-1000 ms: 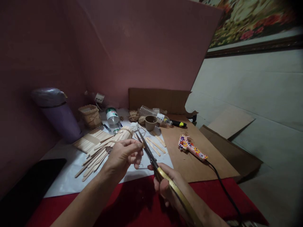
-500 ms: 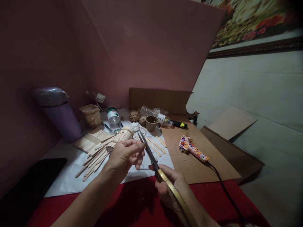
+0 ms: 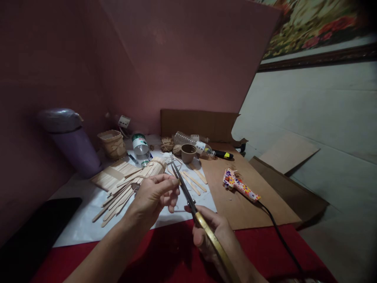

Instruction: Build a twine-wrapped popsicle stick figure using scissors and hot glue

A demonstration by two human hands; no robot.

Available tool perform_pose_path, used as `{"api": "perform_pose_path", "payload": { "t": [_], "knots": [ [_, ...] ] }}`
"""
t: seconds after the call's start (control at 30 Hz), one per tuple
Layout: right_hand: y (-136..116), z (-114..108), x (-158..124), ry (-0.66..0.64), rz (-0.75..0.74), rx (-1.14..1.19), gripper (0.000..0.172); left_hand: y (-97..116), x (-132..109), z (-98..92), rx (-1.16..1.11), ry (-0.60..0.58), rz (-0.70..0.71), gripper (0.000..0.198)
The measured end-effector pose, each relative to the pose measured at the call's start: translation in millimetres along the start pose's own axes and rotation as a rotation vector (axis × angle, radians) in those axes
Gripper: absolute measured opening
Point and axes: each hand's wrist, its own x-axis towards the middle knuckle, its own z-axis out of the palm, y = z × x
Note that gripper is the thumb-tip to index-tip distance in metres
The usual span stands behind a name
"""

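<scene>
My right hand [image 3: 216, 232] is closed around the gold-coloured handles of a pair of scissors [image 3: 186, 192], whose dark blades point up and away from me. Right beside the blades, my left hand [image 3: 159, 192] pinches with thumb and forefinger; a tiny light bit shows at the fingertips, too small to name. Behind the left hand, a bundle of wooden craft sticks [image 3: 153, 168] lies fanned out on white paper [image 3: 73, 224]. A few loose craft sticks [image 3: 191, 182] rest just beyond the scissors.
Farther back stand a small brown pot [image 3: 188, 154], a bottle with a green cap [image 3: 141, 149], a wooden basket [image 3: 112, 144] and a purple tumbler [image 3: 76, 149]. A flowered glue gun [image 3: 240, 186] with a black cord lies on cardboard [image 3: 224, 212]. A yellow-black cutter [image 3: 223, 155] lies behind it.
The scissor blades look slightly closer together and the scissors have shifted a little left. My left hand keeps its pinch almost in place.
</scene>
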Motion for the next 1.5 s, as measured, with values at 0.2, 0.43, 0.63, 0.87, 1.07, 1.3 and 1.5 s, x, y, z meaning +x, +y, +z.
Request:
{"api": "perform_pose_path", "payload": {
  "t": [0.2,0.43,0.63,0.87,1.07,1.3,1.5],
  "knots": [
    [-5,5,-3,0.063,0.027,-0.004,0.084,0,1,-0.7,-0.001,0.004,-0.002,0.021],
    [0,4,0,0.044,-0.028,-0.075,0.074,1,3,-0.6,-0.007,0.022,-0.030,0.022],
    [2,6,2,0.070,-0.132,-0.120,0.059,0,2,-1.3,-0.010,0.017,-0.014,0.019],
    [1,11,4,0.132,-0.193,-0.199,0.062,1,6,-3.6,-0.010,0.002,0.000,0.019],
    [1,7,4,0.084,-0.305,-0.345,0.058,6,6,-4.8,0.018,-0.028,-0.005,0.020],
    [-9,7,1,0.044,-0.340,-0.480,0.062,4,3,-5.8,0.058,-0.071,-0.002,0.020],
    [0,7,4,0.071,-0.325,-0.351,0.063,4,3,-5.7,0.057,-0.059,-0.025,0.019]
  ]
}}
